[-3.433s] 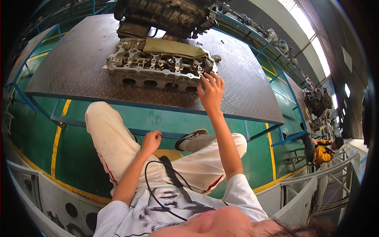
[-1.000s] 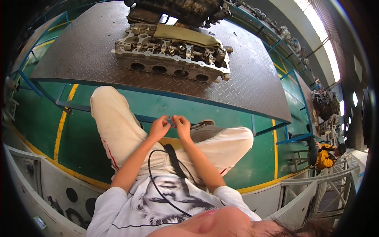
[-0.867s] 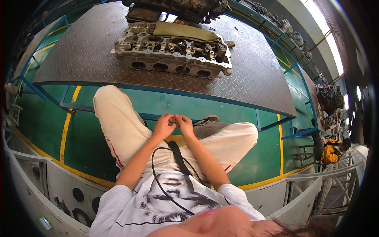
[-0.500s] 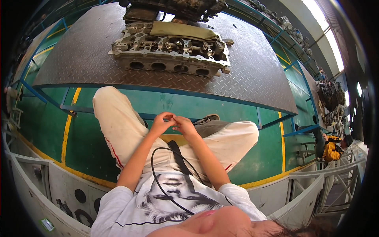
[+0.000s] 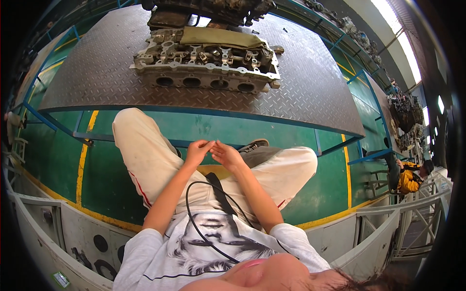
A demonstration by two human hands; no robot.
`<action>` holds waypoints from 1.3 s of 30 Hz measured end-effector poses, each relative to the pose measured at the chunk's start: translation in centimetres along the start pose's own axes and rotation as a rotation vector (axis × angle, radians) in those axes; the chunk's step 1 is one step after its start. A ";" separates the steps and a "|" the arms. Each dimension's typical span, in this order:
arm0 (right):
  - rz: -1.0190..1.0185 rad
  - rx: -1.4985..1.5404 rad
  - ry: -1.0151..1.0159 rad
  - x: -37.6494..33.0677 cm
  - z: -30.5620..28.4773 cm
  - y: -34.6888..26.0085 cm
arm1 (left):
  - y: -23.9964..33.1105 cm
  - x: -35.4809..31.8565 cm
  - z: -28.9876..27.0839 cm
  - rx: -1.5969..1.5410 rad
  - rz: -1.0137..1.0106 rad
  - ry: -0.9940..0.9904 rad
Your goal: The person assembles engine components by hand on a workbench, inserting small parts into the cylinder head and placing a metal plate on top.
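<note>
Both my hands are together over my lap, short of the table's near edge. My left hand (image 5: 197, 151) is closed, its thumb and fingertips pressed together against the fingertips of my right hand (image 5: 226, 154). Whether anything small is between them is hidden. The fingers of my right hand are stretched out, with the palm partly turned up. Beyond them on the table lies a metal cylinder head (image 5: 206, 65), with round ports along its near side and valve gear on top. A folded olive cloth (image 5: 221, 38) rests on its far edge. Neither hand touches it.
A steel tread-plate table (image 5: 301, 92) with a blue frame stands in front of me. A dark engine part (image 5: 218, 12) sits behind the cylinder head. A black cable (image 5: 189, 208) loops over my shirt. At right, a person in a yellow-and-black jacket (image 5: 409, 179) sits by another table.
My right hand's fingers have straightened and its palm has turned up a little. My left hand stays at its fingertips. The view has shifted slightly.
</note>
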State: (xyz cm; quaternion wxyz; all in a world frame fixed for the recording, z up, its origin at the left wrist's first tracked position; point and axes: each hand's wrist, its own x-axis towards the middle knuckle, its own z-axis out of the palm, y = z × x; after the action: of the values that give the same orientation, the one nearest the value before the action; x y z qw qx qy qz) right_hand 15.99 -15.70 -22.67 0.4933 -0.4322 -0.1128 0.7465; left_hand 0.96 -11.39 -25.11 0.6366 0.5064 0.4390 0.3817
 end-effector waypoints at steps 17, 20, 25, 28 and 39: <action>0.067 -0.177 -0.130 -1.9 -0.2 -2.1 | 2.4 -0.7 -0.8 0.306 0.108 -0.104; 0.096 -0.245 -0.142 -2.3 -0.2 -2.8 | 2.9 -0.8 -1.1 0.387 0.150 -0.176; 0.102 -0.391 -0.157 -2.7 -0.2 -3.7 | 3.2 -1.1 -0.9 0.420 0.195 -0.246; 0.094 -0.383 -0.164 -2.9 -0.1 -4.0 | 3.4 -1.2 -1.0 0.412 0.212 -0.246; 0.074 -0.416 -0.159 -3.0 -0.6 -3.8 | 1.8 -0.9 -1.0 0.360 0.132 -0.268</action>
State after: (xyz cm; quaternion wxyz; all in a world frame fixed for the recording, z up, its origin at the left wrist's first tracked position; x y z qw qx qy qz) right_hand 19.30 -16.54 -19.22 0.3555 -0.4684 -0.2869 0.7562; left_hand -0.37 -11.53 -23.27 0.5623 0.6855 0.3772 0.2675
